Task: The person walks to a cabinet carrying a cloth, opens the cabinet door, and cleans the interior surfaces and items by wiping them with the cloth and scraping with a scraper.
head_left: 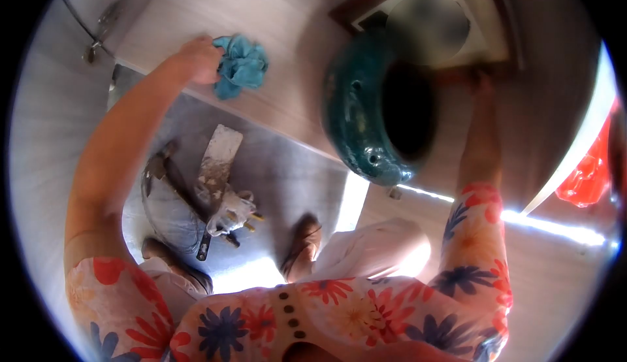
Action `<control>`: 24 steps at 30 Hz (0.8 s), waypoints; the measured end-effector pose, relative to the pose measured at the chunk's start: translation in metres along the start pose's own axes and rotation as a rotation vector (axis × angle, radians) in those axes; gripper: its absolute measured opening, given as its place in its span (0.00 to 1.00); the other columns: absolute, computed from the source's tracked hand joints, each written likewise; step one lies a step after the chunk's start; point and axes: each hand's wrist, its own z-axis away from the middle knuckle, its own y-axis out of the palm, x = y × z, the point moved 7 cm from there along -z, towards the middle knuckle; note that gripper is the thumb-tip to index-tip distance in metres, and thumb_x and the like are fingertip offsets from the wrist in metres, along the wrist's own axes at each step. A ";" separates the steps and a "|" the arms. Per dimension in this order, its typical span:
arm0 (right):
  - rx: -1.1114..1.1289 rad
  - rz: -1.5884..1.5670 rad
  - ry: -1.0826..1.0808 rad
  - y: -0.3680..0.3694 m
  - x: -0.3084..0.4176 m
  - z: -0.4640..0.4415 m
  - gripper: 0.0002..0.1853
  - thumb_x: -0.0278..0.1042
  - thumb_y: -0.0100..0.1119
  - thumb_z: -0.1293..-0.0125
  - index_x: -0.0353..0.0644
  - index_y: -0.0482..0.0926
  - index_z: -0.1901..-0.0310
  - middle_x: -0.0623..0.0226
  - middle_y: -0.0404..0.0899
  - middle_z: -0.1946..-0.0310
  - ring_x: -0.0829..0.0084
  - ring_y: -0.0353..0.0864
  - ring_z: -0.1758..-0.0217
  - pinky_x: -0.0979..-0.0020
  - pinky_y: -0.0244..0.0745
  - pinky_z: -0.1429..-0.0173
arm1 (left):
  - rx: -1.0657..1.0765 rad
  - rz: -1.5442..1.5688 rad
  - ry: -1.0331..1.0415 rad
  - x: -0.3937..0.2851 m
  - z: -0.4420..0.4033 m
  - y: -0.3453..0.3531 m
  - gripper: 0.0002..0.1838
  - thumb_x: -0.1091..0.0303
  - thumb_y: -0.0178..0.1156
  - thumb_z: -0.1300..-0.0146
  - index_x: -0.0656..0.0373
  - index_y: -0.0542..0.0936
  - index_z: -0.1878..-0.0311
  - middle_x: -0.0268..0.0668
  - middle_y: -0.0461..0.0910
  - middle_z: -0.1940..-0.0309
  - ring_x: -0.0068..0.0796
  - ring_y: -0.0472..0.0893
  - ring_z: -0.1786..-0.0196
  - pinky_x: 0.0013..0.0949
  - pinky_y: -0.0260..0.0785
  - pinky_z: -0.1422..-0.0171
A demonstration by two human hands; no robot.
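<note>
My left hand [201,60] is closed on a crumpled blue cloth [243,66], pressed against the pale wooden surface [281,9]. On the right, my right hand [483,82] meets the lower edge of a brown picture frame [450,74] and appears to grip it; its fingers are dim and blurred. The frame sits tilted, with a grey round shape inside it. Between my hands is a glossy teal ceramic vase [353,114], its dark round opening toward the right. Neither hand touches the vase.
Below lie a paint-stained scraper [220,153], a hammer-like tool [171,176] and a crumpled plastic bag [233,210] beside my shoes [305,244]. A cable [78,19] runs at upper left. Something shiny and red [584,176] is at far right.
</note>
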 end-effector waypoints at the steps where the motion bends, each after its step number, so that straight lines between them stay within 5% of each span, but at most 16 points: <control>1: -0.027 0.024 0.002 0.001 0.002 0.010 0.25 0.38 0.50 0.39 0.47 0.62 0.40 0.67 0.59 0.40 0.69 0.60 0.42 0.65 0.60 0.43 | -0.034 -0.007 0.012 0.002 -0.002 0.003 0.28 0.56 0.60 0.50 0.60 0.71 0.47 0.43 0.72 0.50 0.41 0.67 0.43 0.35 0.62 0.41; 9: 0.037 -0.033 0.002 0.016 0.002 0.029 0.26 0.37 0.50 0.39 0.46 0.61 0.39 0.68 0.52 0.35 0.69 0.52 0.35 0.64 0.55 0.39 | 0.017 -0.008 -0.032 0.000 -0.004 0.003 0.31 0.58 0.62 0.51 0.57 0.67 0.42 0.50 0.65 0.47 0.45 0.67 0.44 0.38 0.63 0.42; 15: -0.100 0.143 -0.047 0.036 0.018 0.091 0.24 0.35 0.52 0.40 0.44 0.65 0.41 0.63 0.58 0.38 0.65 0.61 0.40 0.62 0.60 0.40 | -0.003 0.023 -0.065 -0.002 -0.002 0.002 0.28 0.58 0.61 0.50 0.57 0.69 0.45 0.49 0.66 0.47 0.45 0.68 0.44 0.38 0.63 0.42; 21: -0.064 -0.173 -0.043 0.020 -0.003 0.014 0.23 0.31 0.54 0.41 0.40 0.66 0.43 0.61 0.62 0.41 0.63 0.64 0.44 0.63 0.66 0.45 | -0.004 0.014 -0.029 -0.002 0.002 -0.002 0.26 0.59 0.60 0.49 0.58 0.69 0.46 0.48 0.67 0.48 0.44 0.68 0.45 0.38 0.64 0.43; 24: -0.077 -0.044 -0.039 0.013 -0.006 0.007 0.24 0.32 0.53 0.40 0.37 0.64 0.42 0.61 0.61 0.41 0.64 0.63 0.44 0.64 0.67 0.46 | -0.029 0.007 -0.029 0.001 -0.003 0.005 0.30 0.61 0.61 0.50 0.58 0.67 0.43 0.52 0.65 0.47 0.47 0.68 0.46 0.39 0.64 0.44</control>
